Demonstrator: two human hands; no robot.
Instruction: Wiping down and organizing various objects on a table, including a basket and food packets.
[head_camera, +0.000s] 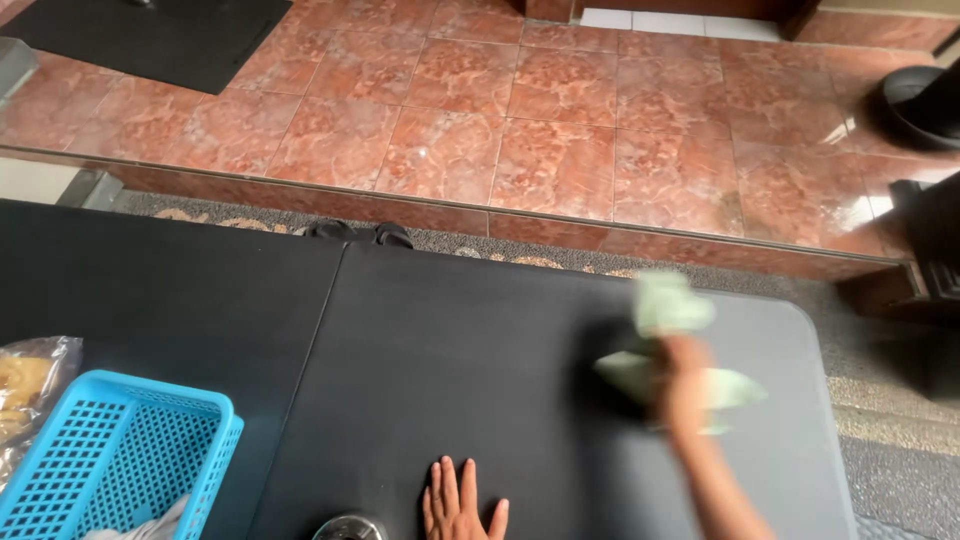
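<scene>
pale green cloth (672, 305) in right hand (685, 385), on black table (450, 350)

- One head-worn camera looked steeply down and forward from above the near edge of a black table (480, 360).
- It sat close enough that the tabletop filled the lower half of the view.
- Beyond the far edge, it took in a reddish tiled floor (560, 120) receding upward.
- No second view existed to share anything.

Blue plastic basket (120, 450), clear bag (30, 385), black floor mat (160, 35), red tiles (560, 110).
</scene>
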